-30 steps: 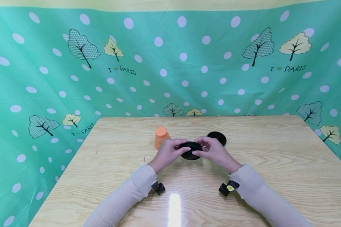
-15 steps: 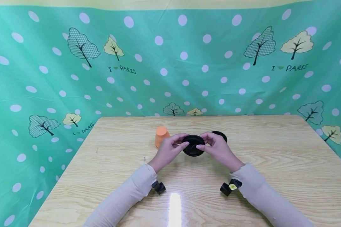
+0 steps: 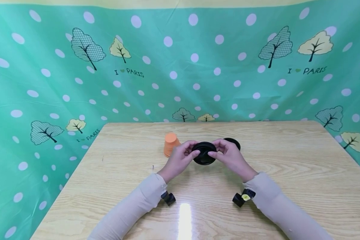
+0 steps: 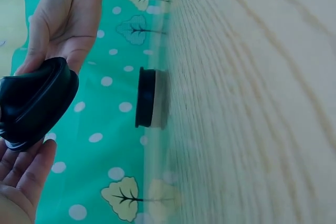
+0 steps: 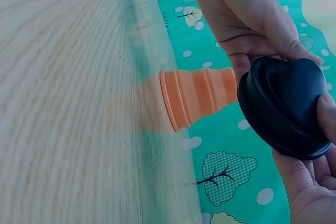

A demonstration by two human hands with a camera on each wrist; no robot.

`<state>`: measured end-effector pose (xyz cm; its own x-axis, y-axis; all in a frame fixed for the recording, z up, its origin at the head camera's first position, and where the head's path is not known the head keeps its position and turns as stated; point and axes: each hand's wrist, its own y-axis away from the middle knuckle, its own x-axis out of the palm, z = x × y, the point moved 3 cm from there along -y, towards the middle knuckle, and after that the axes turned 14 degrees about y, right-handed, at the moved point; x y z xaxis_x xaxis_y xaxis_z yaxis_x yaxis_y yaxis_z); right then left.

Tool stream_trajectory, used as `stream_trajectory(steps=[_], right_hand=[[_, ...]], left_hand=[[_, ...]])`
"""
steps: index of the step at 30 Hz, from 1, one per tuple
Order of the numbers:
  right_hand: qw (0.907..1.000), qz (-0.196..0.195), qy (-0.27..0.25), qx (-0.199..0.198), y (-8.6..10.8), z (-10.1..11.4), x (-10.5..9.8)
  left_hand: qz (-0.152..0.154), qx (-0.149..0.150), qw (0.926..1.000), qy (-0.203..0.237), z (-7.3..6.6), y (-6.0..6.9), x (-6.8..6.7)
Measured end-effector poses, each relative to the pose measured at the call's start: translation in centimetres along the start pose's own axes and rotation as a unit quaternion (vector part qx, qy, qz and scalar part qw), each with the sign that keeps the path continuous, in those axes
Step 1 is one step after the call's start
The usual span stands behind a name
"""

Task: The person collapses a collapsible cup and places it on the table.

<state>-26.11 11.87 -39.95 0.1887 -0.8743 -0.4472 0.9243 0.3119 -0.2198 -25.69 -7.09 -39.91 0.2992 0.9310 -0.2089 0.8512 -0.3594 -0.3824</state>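
A round black lid (image 3: pixel 204 160) with a raised, moulded top is held above the table between both hands, tilted so its top faces me. The left hand (image 3: pixel 178 158) pinches its left rim, thumb on top and fingers behind. On the opposite rim, the right hand (image 3: pixel 232 158) pinches it the same way. The right wrist view shows the lid's deep, ridged side. Just beyond the left hand, an orange stepped cup (image 3: pixel 170 144) stands upside down, wide end on the table. Behind the right hand lies a second black round piece (image 3: pixel 234 142), partly hidden; the left wrist view shows its low, rimmed side.
The light wood table (image 3: pixel 123 190) extends to a green dotted cloth (image 3: pixel 156 66) hung along its back and left. A strip of light reflects near the front edge. Each forearm wears a black wrist camera (image 3: pixel 238 199).
Both hands have lifted the lid slightly and tipped it so more of its top shows. The right hand has shifted a little right and covers more of the second black piece. The orange cup stays put.
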Motion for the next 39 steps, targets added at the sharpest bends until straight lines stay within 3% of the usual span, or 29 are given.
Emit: stream_trajectory(steps=[10, 17, 37, 39], right_hand=[[0.9999, -0.006, 0.008, -0.010, 0.1, 0.2, 0.1], [0.9998, -0.001, 0.009, -0.015, 0.1, 0.3, 0.2], [0.9998, 0.011, 0.008, -0.013, 0.1, 0.3, 0.0], [0.9998, 0.010, 0.008, -0.015, 0.1, 0.2, -0.1]], left_hand=[[-0.016, 0.009, 0.9998, 0.009, 0.0, 0.1, 0.0], [-0.020, -0.001, 0.9998, 0.005, -3.2, 0.4, 0.3], [-0.018, -0.006, 0.9998, 0.001, -2.9, 0.5, 0.2], [-0.016, -0.007, 0.9998, -0.001, -2.3, 0.3, 0.2]])
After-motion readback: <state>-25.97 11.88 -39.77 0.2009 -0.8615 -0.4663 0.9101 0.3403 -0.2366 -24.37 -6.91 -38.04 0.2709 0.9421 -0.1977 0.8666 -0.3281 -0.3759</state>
